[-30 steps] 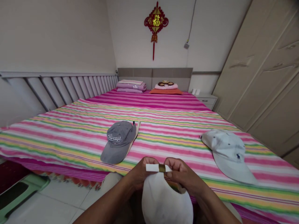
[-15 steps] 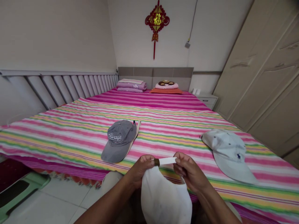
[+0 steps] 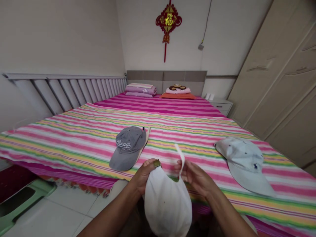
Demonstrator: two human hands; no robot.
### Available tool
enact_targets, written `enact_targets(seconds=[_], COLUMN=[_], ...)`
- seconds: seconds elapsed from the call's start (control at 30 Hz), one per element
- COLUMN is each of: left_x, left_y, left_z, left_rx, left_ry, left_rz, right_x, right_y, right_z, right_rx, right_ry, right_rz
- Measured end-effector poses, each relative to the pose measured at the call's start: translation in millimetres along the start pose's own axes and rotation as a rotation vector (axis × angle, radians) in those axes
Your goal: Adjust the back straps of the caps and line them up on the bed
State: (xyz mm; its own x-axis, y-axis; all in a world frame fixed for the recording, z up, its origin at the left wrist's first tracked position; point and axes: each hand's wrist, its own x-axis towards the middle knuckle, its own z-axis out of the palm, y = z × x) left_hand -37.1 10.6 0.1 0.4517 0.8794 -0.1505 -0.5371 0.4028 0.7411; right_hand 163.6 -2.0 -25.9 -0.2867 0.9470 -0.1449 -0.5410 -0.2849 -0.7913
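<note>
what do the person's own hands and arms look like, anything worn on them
The left hand and right hand are both bare, with no gloves. No sleeve shows on either forearm, and no watch or bracelet can be seen; some fingers are hidden or blurred, so rings are unclear.

The white cap (image 3: 168, 202) has its front hidden.

Caps (image 3: 168, 200): three
Person's hands (image 3: 144, 176): two
Bed (image 3: 172, 126): one
Headboard (image 3: 145, 76): one
Stacks of folded bedding (image 3: 140, 90): two
Red wall hanging (image 3: 169, 19): one
Bedside cabinet (image 3: 223, 106): one
Green stool (image 3: 41, 188): one
</note>
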Motion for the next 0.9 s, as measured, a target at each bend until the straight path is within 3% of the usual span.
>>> enact_targets(seconds=[0.1,0.17,0.23,0.33,0.47,0.67,0.9], left_x=[1.2,1.5,1.3,-0.8,-8.0,-25.3,-41.8], left_y=[1.8,3.2,5.1,9.8,19.8,39.1,75.5], left_z=[-0.2,-2.6,-7.0,-15.9,-29.2,-47.6,-65.3], left_rx=[0.000,-0.016,-0.037,-0.065,-0.029,0.071,0.173], left_ry=[0.012,0.041,0.090,0.134,0.055,0.016,0.162], left_rz=[-0.004,0.007,0.033,0.065,0.019,0.029,0.169], right_x=[2.3,2.3,1.8,1.2,1.5,6.8,30.1], right_y=[23.6,32.1,32.6,23.8,12.7,13.0,13.6], right_z=[-3.3,-3.1,-1.5,2.5,11.1,33.9,72.9], right_rx=[0.003,0.045,0.074,0.114,0.145,0.104,0.116], right_ry=[-0.128,-0.183,-0.198,-0.104,0.013,-0.053,-0.108], right_rz=[0.200,0.237,0.215,0.096,-0.063,-0.089,-0.082])
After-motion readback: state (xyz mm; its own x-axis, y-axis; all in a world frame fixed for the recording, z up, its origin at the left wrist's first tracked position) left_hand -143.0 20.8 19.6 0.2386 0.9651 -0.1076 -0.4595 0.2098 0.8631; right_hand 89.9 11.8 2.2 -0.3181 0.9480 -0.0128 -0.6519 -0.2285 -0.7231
